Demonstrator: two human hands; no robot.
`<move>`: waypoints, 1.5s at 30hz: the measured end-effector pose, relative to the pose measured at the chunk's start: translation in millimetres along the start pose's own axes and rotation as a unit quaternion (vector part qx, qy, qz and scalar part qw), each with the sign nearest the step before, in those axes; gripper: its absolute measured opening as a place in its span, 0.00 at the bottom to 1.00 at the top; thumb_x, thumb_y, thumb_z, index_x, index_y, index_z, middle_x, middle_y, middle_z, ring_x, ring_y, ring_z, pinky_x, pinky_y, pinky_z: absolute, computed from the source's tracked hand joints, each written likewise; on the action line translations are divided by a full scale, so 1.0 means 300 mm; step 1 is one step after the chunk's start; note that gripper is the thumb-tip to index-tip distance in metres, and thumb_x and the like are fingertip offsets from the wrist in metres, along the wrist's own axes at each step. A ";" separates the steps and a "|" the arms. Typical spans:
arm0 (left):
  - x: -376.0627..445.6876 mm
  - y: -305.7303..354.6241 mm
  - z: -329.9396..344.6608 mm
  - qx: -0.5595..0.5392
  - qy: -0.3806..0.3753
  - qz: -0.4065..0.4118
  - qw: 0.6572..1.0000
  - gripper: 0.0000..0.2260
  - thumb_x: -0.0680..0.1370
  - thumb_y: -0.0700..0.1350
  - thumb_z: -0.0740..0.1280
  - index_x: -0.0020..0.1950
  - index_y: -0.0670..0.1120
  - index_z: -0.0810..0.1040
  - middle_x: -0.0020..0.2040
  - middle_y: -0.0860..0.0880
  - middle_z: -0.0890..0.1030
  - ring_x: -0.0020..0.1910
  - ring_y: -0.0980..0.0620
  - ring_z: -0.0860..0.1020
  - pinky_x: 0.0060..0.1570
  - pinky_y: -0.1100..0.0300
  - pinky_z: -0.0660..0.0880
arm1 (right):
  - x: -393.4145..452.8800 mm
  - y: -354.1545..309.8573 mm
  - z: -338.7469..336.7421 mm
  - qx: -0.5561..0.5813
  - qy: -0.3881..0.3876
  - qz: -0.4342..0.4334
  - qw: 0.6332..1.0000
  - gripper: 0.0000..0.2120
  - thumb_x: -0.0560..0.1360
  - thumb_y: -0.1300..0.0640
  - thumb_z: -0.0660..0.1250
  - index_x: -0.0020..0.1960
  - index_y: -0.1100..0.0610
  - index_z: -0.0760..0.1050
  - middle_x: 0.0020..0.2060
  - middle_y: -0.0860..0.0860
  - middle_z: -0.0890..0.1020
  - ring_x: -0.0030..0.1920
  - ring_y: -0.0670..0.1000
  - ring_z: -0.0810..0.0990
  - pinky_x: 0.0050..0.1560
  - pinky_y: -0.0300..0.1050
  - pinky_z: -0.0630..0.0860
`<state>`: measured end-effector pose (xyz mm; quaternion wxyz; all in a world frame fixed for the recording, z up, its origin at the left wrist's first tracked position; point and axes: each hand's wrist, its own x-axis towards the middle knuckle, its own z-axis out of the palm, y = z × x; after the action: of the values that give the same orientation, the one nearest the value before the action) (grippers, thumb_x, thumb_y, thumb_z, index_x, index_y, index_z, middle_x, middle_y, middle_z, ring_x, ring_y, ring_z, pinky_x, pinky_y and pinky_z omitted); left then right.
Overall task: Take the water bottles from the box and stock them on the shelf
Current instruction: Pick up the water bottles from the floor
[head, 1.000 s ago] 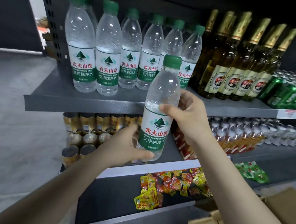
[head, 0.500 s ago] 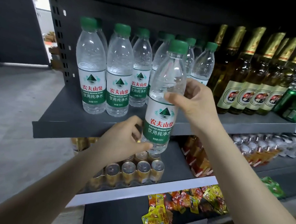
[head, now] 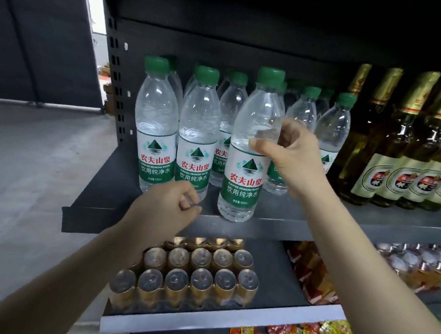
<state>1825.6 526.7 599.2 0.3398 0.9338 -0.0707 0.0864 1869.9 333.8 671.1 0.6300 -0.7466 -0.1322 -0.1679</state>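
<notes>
Right hand (head: 291,155) fingers clamped on clear, green-capped bottle (head: 251,153) (tilted); left hand (head: 169,207) curled, empty

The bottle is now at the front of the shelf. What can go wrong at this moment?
1. The water bottle leans slightly and its base sits near the shelf edge; only the right hand grips it, so on release it may tip forward and fall.
2. It stands close to the front-row bottles; pushing it back could knock them over.
3. The left hand holds nothing and is below, so it may not catch a fall.
</notes>
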 end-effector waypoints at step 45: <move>0.067 -0.056 0.053 0.100 0.134 -0.052 0.985 0.13 0.75 0.53 0.67 0.51 0.48 0.68 0.48 0.54 0.77 0.45 0.53 0.75 0.37 0.60 0.68 | -0.133 0.265 0.038 -0.130 -0.044 -0.008 0.990 0.31 0.65 0.65 0.76 0.57 0.47 0.62 0.48 0.39 0.73 0.44 0.35 0.75 0.43 0.30 0.74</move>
<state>1850.3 527.8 581.0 0.2553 0.9454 0.0331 0.1999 1867.0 331.9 581.4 0.5196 -0.8279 -0.1425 -0.1558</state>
